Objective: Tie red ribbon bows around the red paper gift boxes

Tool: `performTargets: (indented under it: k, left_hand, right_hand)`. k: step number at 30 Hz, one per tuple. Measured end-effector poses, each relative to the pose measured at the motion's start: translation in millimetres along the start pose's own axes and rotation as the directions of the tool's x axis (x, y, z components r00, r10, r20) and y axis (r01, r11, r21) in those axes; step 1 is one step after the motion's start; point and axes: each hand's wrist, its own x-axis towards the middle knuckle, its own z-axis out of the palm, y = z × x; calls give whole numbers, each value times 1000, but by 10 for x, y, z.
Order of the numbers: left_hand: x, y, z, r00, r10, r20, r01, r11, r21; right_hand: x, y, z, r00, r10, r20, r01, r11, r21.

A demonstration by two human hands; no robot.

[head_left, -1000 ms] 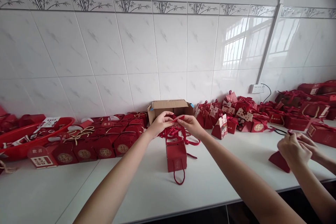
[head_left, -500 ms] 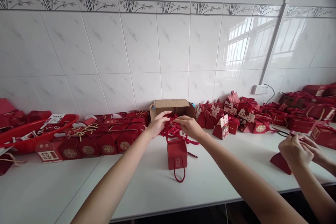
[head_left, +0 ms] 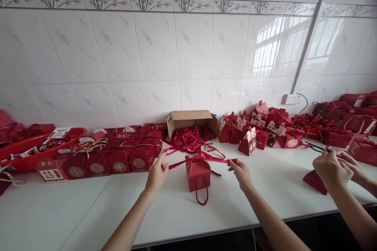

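Observation:
A red gift box (head_left: pixel 198 176) stands on the white table in front of me, its cord handle hanging down at the front. Across its top runs a red ribbon (head_left: pixel 217 159), stretched out to both sides. My left hand (head_left: pixel 158 172) pinches the ribbon to the left of the box. To the right of the box, my right hand (head_left: pixel 240 170) grips the ribbon's other end between thumb and fingers. Neither hand touches the box itself. Behind it, a cardboard carton (head_left: pixel 192 115) lies open towards me with a heap of red ribbons (head_left: pixel 191 137) spilling out.
Rows of red gift boxes (head_left: pixel 119 160) stand at left beside a red plastic basin (head_left: pixel 77 135). More decorated boxes (head_left: pixel 275 129) crowd the right side along the tiled wall. A co-worker's hands (head_left: pixel 334 168) work over a dark red box (head_left: pixel 314 182) at far right.
My hands have moved from together at the carton to apart on either side of the box, drawing the ribbon out across its top. The co-worker's hands have barely moved.

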Motion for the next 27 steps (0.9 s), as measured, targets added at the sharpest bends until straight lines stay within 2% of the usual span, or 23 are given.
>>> performTargets:
  k: [3, 6, 10, 15, 20, 23, 27]
  left_hand:
    - [-227, -111, 106, 1000, -5, 1, 5, 999, 52]
    - [-253, -135, 156, 999, -10, -35, 13, 995, 98]
    - [-168, -163, 109, 997, -21, -75, 31, 989, 144]
    - [-170, -307, 23, 994, -69, -87, 84, 980, 183]
    - [-300, -421, 7, 994, -111, -3, 110, 981, 159]
    - [-323, -389, 42, 991, -117, 57, 109, 986, 130]
    - [-213, -188, 136, 992, -124, 35, 121, 990, 78]
  right_hand:
    - [-70, 101, -72, 998, 67, -20, -68, 997, -24]
    - [-52, 141, -49, 994, 98, -50, -99, 995, -31]
    - [7, 192, -69, 987, 132, -90, -136, 990, -34]
    - [37, 325, -283, 975, 188, -121, -196, 979, -60]
    - [83, 472, -478, 967, 227, -118, -241, 963, -120]
    - [135, 495, -483, 971, 187, -151, -214, 959, -185]
    - [230, 355, -308, 974, -38, -222, -25, 961, -274]
